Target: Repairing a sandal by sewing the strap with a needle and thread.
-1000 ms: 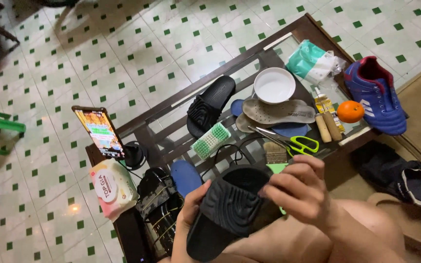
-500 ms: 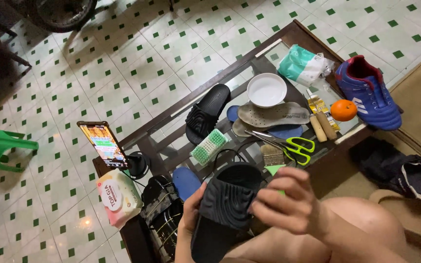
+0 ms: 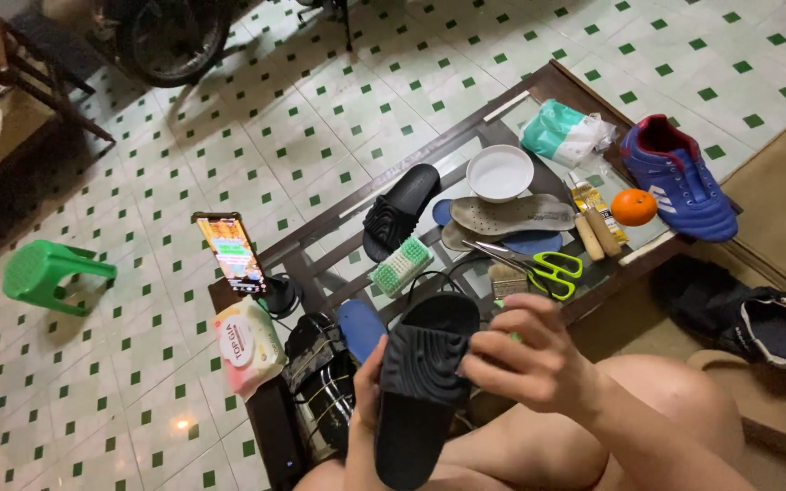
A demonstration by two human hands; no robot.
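I hold a black slide sandal [image 3: 422, 382] upright over my lap. My left hand [image 3: 365, 391] grips its left edge from below and behind. My right hand [image 3: 529, 359] presses on the strap from the right, with something light green partly hidden under its fingers. A second black slide sandal [image 3: 399, 211] lies on the glass table [image 3: 539, 86] beyond. Next to it are a green-and-white scrub brush [image 3: 400, 265], grey shoe insoles [image 3: 511, 216], green-handled scissors [image 3: 552, 270] and a white bowl [image 3: 499, 172].
A blue sports shoe [image 3: 680, 177], an orange [image 3: 634, 207], a teal wipe pack [image 3: 561, 135] and a small brown brush [image 3: 507, 280] are on the table. A lit phone [image 3: 229, 250] stands on a holder at its left end beside a pink wipe pack [image 3: 247, 345]. A green stool [image 3: 47, 273] stands on the tiled floor.
The view has tilted upward and shows more of the floor. The sandal in my hands has turned slightly, and my right hand has shifted across its strap.
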